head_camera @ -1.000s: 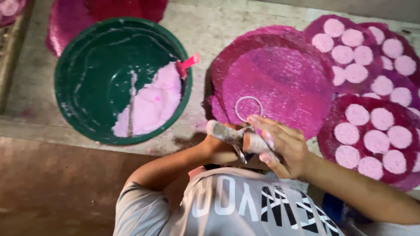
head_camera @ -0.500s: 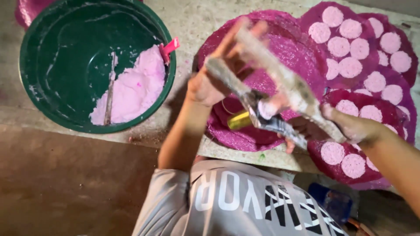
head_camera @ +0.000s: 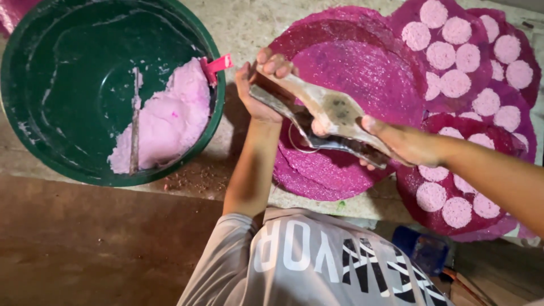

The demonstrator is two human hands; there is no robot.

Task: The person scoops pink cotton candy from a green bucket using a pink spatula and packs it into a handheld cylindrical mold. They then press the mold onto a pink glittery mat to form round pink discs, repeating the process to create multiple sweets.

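tongs-like press [head_camera: 331,116] of worn wood and grey metal, smeared with pale dough, held tilted above the empty magenta mat [head_camera: 362,73]; left hand [head_camera: 262,85] clasps its upper end, right hand [head_camera: 399,141] grips its lower end; green basin [head_camera: 34,141] of pink dough [head_camera: 167,122] sits well left, near the slab's front edge

Probably a home food workshop: green dough basin [head_camera: 68,147], pink mats [head_camera: 362,73].

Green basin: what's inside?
The green basin holds pink dough heaped on its right side, a thin stick lying across, and white smears. What's beneath the dough is covered.
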